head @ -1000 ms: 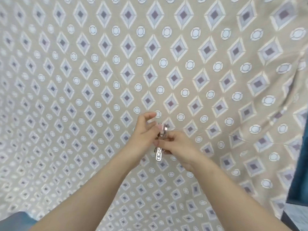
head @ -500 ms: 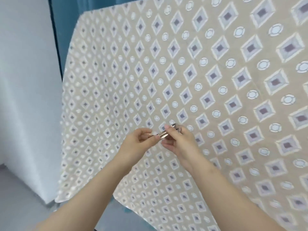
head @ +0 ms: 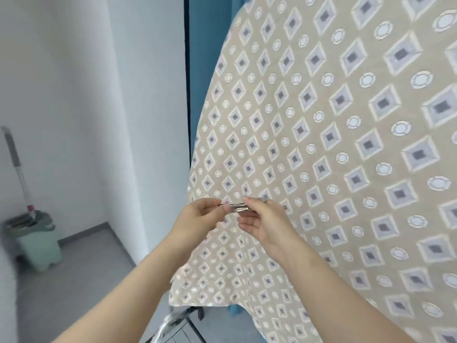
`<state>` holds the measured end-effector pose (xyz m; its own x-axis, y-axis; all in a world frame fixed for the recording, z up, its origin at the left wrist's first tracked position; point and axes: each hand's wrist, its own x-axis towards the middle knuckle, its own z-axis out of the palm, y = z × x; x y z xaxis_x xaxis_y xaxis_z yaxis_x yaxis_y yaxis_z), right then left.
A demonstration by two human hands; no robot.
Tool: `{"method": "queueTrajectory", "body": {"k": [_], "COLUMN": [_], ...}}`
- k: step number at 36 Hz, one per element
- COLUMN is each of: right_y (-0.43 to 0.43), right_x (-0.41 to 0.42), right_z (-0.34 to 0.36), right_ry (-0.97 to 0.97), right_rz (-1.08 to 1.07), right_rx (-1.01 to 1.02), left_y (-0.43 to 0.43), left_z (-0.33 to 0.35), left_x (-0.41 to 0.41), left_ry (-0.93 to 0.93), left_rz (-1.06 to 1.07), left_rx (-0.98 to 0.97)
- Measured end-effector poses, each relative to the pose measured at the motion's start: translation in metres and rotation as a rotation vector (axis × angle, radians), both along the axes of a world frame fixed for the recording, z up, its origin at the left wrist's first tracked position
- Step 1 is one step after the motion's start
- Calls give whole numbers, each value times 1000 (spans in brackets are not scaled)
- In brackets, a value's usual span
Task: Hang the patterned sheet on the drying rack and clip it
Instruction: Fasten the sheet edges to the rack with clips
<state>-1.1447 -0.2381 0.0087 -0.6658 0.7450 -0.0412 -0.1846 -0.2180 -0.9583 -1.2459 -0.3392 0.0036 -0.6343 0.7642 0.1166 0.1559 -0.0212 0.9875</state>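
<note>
So the patterned sheet (head: 346, 134) is hanging up and fills pretty much the whole right side of the room from where I'm standing, beige with grey diamonds and little white circles, its left edge curving down just behind the person's hands. Both hands are up in front of it around mid-height, sharing one shiny metal clip (head: 238, 208) that lies roughly sideways between them. The left hand (head: 197, 220) has thumb and forefinger pinched on the clip's left tip, other fingers curled in. The right hand (head: 265, 222) has its fingers (head: 251, 203) closed over the clip's right end from above, palm partly open below. Can't honestly tell if the clip's mouth is sprung open or shut, it's too small and half covered. It looks to be right at the sheet's edge, but whether it's actually biting the fabric I can't say. Below the hands the sheet's bottom corner hangs loose, and just under that a bit of silver rack frame (head: 173, 320) pokes out. Left of the fingers is a plain white wall (head: 86, 95), behind the sheet edge a teal curtain (head: 205, 45), and far off to the lower left a green mop bucket (head: 37, 241) sits on the grey floor with the mop handle (head: 14, 154) sticking up.
</note>
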Motion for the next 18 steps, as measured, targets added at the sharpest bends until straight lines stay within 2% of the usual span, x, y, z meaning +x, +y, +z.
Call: {"method": "queueTrajectory", "body": {"k": [11, 18], "right_y": [79, 116], "right_x": [-162, -229], "right_z": [30, 57], "right_ry": [6, 8], "right_rz": [82, 66], "right_rx": [53, 139], "left_y": [72, 112], "left_z": [28, 50], "left_x": [-151, -220], "left_ry": [0, 9], "left_rz": [57, 41], "left_rx": [70, 132]}}
